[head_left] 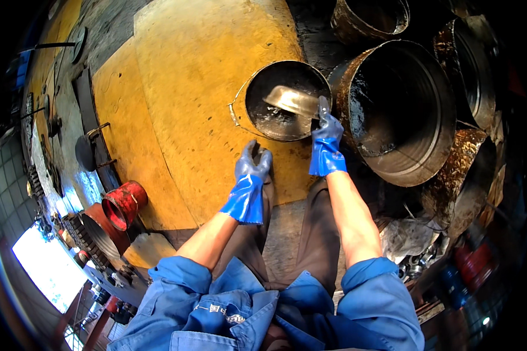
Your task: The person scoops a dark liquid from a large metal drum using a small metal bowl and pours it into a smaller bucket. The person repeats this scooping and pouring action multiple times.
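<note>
A dark round bucket [262, 120] with a wire bail handle stands in front of me, dark and wet inside. Over its mouth a shiny metal bowl [295, 100] is tilted. My right hand [328, 130], in a blue and grey rubber glove, is closed on the bowl's right end, beside the bucket's right rim. Whether the bowl has a handle there is hidden by the glove. Nearer to me, my left hand [253, 162], gloved the same way, hangs apart from the bucket. Its fingers are apart and hold nothing.
Yellow sheets [205, 105] cover the floor. A large rusty drum [433, 111] lies open at the right, with more drums behind. At the left are a red bucket [125, 205] and a round disc on a stand [85, 153]. Metal parts [417, 264] lie near my right elbow.
</note>
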A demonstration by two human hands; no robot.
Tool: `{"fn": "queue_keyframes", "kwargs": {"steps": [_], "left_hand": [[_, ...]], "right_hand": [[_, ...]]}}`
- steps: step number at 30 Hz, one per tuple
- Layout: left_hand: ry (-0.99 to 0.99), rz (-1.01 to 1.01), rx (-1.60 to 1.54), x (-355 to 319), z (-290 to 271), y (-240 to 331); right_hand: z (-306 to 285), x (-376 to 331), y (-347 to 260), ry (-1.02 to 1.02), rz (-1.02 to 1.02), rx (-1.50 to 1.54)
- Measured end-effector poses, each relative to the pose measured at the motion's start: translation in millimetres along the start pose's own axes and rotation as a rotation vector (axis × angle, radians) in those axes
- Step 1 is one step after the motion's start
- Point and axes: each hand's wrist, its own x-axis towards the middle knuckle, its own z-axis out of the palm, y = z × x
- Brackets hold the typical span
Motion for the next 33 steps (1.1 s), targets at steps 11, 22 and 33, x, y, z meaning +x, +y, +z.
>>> {"fn": "queue_keyframes", "kwargs": {"steps": [11, 22, 33], "left_hand": [[0.067, 0.248, 0.365, 125, 15, 49], [-0.117, 0.096, 0.074, 106, 81, 139], [-0.097, 0.545, 0.590, 115, 248, 236]], "right_hand": [[-31, -13, -24, -0.096, 0.312, 0.394], [-132, -20, 7, -0.228, 0.087, 0.782], [-155, 55, 236, -0.109, 1.030, 1.321]]}}
